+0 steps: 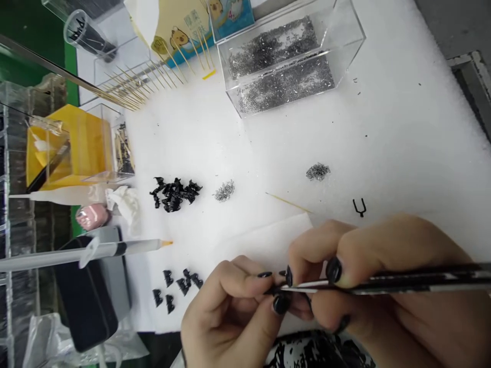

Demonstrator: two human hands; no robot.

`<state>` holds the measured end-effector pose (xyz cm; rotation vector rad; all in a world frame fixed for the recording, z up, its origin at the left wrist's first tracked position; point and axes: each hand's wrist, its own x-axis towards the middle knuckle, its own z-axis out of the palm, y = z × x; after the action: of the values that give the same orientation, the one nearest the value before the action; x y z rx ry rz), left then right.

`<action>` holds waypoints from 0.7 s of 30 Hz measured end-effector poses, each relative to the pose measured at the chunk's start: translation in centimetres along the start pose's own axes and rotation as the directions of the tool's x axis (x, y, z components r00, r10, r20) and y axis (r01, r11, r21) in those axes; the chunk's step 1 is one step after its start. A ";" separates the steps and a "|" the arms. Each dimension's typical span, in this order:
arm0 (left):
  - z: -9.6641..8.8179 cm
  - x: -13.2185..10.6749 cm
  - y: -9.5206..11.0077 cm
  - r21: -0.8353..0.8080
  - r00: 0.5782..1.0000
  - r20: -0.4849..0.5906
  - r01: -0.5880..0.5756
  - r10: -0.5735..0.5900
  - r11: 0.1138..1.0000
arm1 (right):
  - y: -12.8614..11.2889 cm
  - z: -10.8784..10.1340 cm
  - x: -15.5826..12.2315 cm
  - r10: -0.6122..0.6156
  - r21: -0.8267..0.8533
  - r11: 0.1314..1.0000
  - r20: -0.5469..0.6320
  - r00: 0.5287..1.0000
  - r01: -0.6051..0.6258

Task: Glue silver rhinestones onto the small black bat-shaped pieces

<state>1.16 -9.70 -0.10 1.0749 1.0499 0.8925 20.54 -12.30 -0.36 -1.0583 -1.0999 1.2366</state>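
Observation:
My right hand (383,276) is closed around black tweezers (402,281) that run off the right edge, tips pointing left. My left hand (233,312) pinches thumb and fingers together right at the tweezer tips, on something too small to make out. Both hands meet low over the white foam mat (402,128). A pile of small black clips (174,193) lies on the mat above my left hand. Several more black clips (177,289) sit just left of my left hand. Two small heaps of tiny metal bits (224,190) (318,171) lie further up.
A clear box (345,30) of metal bits stands at the top. Gold pins (153,82) fan out top left beside a yellow box (82,145). A white applicator pen (88,250) points right at the left. A lone black clip (359,207) and thin stick (287,203) lie mid-mat.

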 end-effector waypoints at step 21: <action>0.3 0.0 0.0 0.056 0.999 0.027 -0.032 0.031 0.998 | 1.2 0.3 0.0 -0.100 -0.121 0.988 -0.024 0.995 0.096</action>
<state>1.43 -9.73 -0.07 1.1504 1.0438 0.8760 20.00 -12.20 -1.45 -1.0958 -1.2011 1.0846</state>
